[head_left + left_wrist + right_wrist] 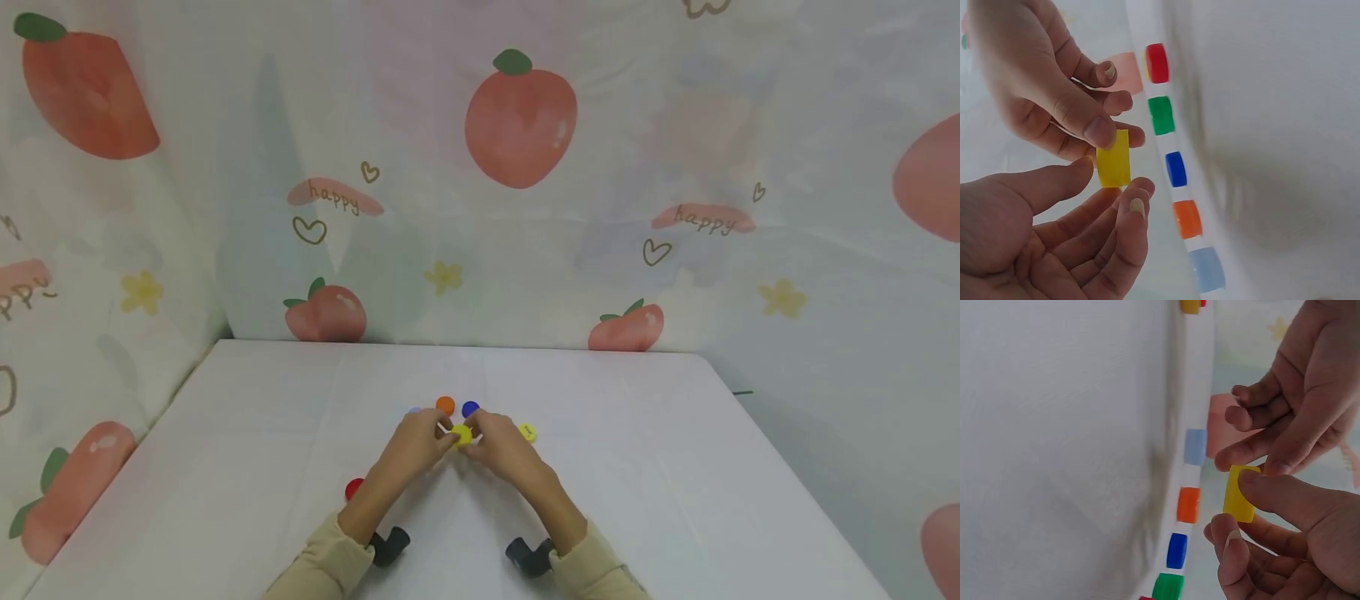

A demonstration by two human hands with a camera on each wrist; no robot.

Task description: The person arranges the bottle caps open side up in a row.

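Note:
Over the table, both hands meet at a thick yellow disc, which appears edge-on in the wrist views. My right hand pinches it, the thumb flat against its side, as the right wrist view shows. From the other side my left hand holds it at the edge between thumb and fingers. Just beyond the hands lie an orange disc, a dark blue disc and a light blue disc, partly hidden in the head view. A green disc and a red disc continue the row in the left wrist view.
A second yellow disc with dark marking lies right of the right hand. Another red disc is beside the left forearm. Black curved pieces show by both sleeves. The white table backs onto a fruit-patterned curtain.

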